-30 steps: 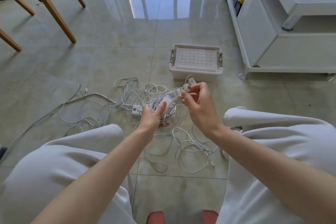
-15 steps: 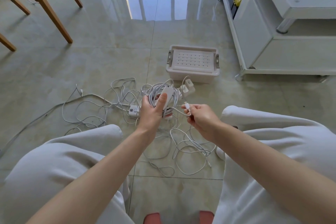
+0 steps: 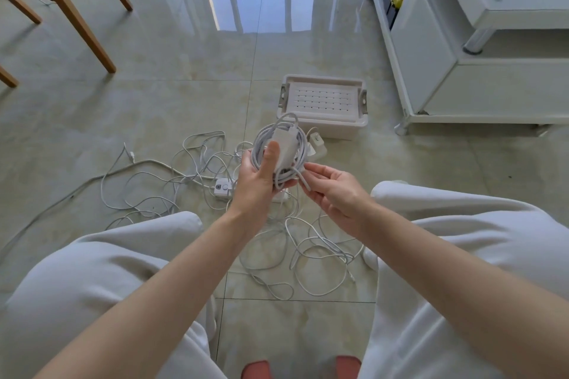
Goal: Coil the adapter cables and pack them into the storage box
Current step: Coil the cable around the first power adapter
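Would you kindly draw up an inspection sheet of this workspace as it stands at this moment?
Surface: glossy beige tiled floor.
Job's things: white plastic storage box, slotted lid on; coiled white cable with its white adapter brick, held above the floor.
Clutter: small white switch box and white plug block among the cords.
Hands: left hand grips the coil, thumb on the brick; right hand pinches the coil's loose tail.
Cables: loose white cables tangled on the floor, uncoiled.
Surroundings: wooden chair legs, white cabinet, red slippers.
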### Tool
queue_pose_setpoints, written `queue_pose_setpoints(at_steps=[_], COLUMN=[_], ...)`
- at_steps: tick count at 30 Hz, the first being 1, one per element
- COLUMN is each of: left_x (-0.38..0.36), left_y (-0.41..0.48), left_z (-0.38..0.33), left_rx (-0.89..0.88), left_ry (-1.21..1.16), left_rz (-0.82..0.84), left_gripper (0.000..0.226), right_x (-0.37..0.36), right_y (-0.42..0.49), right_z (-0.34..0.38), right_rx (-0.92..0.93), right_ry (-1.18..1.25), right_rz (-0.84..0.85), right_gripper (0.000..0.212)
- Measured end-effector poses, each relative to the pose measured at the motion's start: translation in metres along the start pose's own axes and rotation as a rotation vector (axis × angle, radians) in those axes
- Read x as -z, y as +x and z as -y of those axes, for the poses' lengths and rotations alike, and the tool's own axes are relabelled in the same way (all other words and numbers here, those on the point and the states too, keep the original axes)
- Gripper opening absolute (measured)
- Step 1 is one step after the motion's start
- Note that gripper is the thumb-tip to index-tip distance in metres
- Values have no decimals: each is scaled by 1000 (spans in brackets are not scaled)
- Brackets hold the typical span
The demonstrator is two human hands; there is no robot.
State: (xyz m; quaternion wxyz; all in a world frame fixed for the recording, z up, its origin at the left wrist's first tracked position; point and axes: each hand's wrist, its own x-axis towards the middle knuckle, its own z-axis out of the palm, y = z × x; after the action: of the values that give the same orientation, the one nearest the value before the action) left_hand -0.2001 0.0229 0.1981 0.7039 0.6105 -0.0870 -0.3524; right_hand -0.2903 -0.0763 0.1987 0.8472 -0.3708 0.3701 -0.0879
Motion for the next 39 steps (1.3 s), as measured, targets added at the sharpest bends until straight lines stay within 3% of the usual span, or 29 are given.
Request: queue_pose_setpoints(at_steps=[5,10,14,16,19,28,31,34,37,39], left_x=[3,1,0,-2,-3,-6,-6,-6,-5,-5], left_y=[-2,-6,-6,-7,-7,-21,-23,-23,-21,-20], left_z=[-1,2,4,7,9,16,15,17,18,18], left_rx=[97,158,244,285,310,65,-49,-142,-185,-188], left_ry=[-53,-131,-165,-182,-196,182,268,388,434,434], left_rz=[58,43,37,16,-8,-86,-107,-112,-113,-120], left_gripper=[63,60,47,46,46,37,37,37,36,36], right_x=[1,0,-2,-2,-2,0,1,0,1,-1], right_y=[2,0,1,3,4,3,5,5,6,5], right_z=[3,6,-1,-5,-10,-9,-8,-8,-7,-6], right_rx=[40,21,28,114,246,86,218,347,321,195], right_ry=[2,75,152,55,-112,-385,-654,-866,-823,-608], right_rz=[75,73,-47,-129,-160,-53,-77,-139,-140,-118], right_gripper=[14,11,22,25,9,15,7,14,16,12])
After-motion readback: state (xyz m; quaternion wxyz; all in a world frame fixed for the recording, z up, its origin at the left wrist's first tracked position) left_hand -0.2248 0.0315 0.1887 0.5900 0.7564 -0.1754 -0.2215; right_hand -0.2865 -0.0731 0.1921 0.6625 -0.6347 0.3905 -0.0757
